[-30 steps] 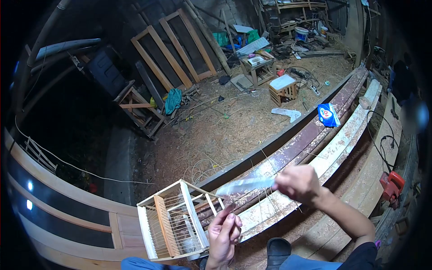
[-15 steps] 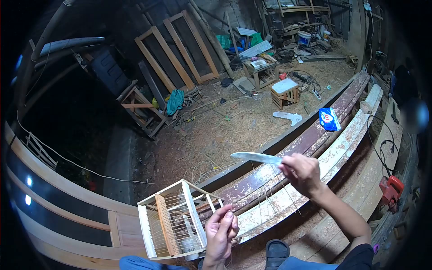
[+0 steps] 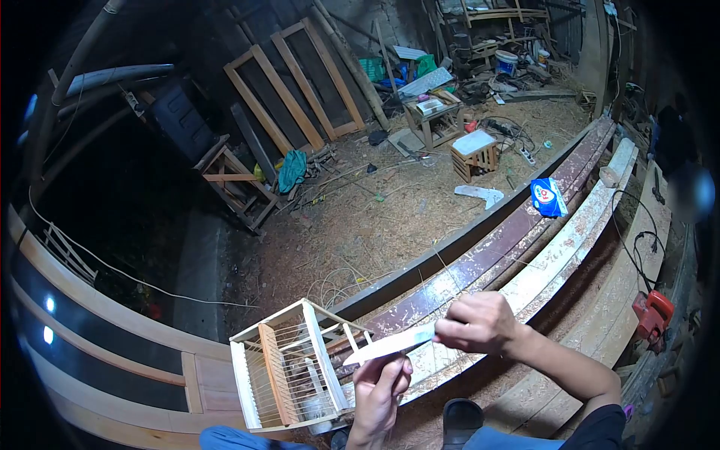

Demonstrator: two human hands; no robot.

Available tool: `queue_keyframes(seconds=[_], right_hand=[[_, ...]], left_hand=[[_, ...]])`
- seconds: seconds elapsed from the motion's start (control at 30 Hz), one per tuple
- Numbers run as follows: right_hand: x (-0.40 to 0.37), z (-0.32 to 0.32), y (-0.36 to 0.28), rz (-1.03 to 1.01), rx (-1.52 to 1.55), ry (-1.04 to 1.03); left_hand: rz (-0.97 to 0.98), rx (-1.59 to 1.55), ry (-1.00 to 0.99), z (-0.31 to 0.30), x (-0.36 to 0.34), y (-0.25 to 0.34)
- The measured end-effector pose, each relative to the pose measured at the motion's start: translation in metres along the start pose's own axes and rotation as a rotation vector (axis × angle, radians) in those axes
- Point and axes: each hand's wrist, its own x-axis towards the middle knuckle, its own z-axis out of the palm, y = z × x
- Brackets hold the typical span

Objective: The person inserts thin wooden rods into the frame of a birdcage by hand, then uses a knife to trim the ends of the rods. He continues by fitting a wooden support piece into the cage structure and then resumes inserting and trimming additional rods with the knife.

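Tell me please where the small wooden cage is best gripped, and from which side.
Probably take the wooden cage by its thick top frame, from above on the view's left: the side bars look thin, and the knife in the right hand points at its other side.

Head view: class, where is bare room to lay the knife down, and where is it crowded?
Free: the long planks from the right hand, gripping the knife, up to the blue packet; the sawdust floor between them and the leaning frames. Crowded: around the cage and left hand, and by the crate and cables.
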Motion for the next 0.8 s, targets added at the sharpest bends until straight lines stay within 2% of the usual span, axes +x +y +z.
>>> queue_keyframes(seconds=[0.17, 0.2, 0.23, 0.33, 0.4, 0.47, 0.53, 0.6, 0.73, 0.8], right_hand=[[-0.005, -0.005, 0.008, 0.03, -0.097, 0.014], [-0.007, -0.005, 0.012, 0.171, -0.148, 0.005], [-0.006, -0.007, 0.023, 0.227, -0.147, 0.059], [0.0, -0.018, 0.032, 0.304, -0.119, 0.142], [-0.003, -0.017, 0.018, 0.192, 0.032, 0.113], [0.002, -0.015, -0.001, 0.025, 0.027, 0.007], [0.005, -0.007, -0.016, -0.058, 0.051, -0.012], [0.007, -0.006, -0.021, -0.113, 0.011, -0.034], [0.009, -0.008, -0.014, -0.119, -0.015, -0.015], [0.003, -0.007, -0.007, -0.127, -0.048, 0.007]], left_hand=[[-0.023, 0.044, 0.073, 0.002, 0.006, 0.0], [-0.014, 0.051, 0.083, 0.001, 0.005, -0.001], [-0.019, 0.072, 0.061, 0.0, 0.002, 0.001], [-0.04, 0.034, 0.058, 0.0, -0.002, 0.002], [-0.053, -0.004, 0.082, -0.003, -0.002, -0.002], [-0.041, 0.027, 0.052, -0.011, 0.0, -0.011], [-0.056, -0.007, 0.098, -0.002, -0.003, -0.014], [-0.057, -0.112, 0.094, 0.001, -0.008, -0.013], [-0.076, -0.042, 0.123, -0.001, -0.008, -0.01], [-0.049, -0.107, 0.016, -0.007, -0.005, -0.012]])
